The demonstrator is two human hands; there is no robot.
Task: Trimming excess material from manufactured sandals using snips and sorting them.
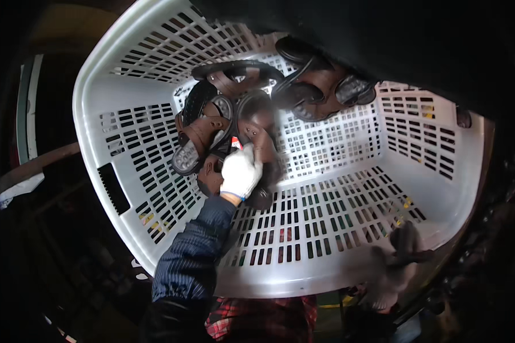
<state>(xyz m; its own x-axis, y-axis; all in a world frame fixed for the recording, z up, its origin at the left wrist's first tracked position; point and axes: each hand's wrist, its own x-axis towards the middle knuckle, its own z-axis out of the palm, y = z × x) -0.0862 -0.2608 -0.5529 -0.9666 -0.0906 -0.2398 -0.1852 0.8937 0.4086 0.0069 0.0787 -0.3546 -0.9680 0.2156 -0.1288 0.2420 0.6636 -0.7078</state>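
My left hand [240, 171], in a white glove, reaches into a white plastic basket [320, 274]. Its fingers are closed on a brown sandal [260, 140], which is slightly blurred; a small red and white tag [235, 143] shows beside the fingertips. Around that hand lie several more brown sandals [201, 130] with dark soles, heaped toward the basket's left side. At the near right rim, a brownish-grey shape [392, 274] with dark parts is smeared by motion. It looks like my right hand with a sandal, but the fingers cannot be made out.
More brown sandals [320, 88] lie at the far side of the basket, partly under a large black shape [406, 46] that covers the upper right. Red plaid cloth [263, 317] shows below the near rim. The surroundings are dark.
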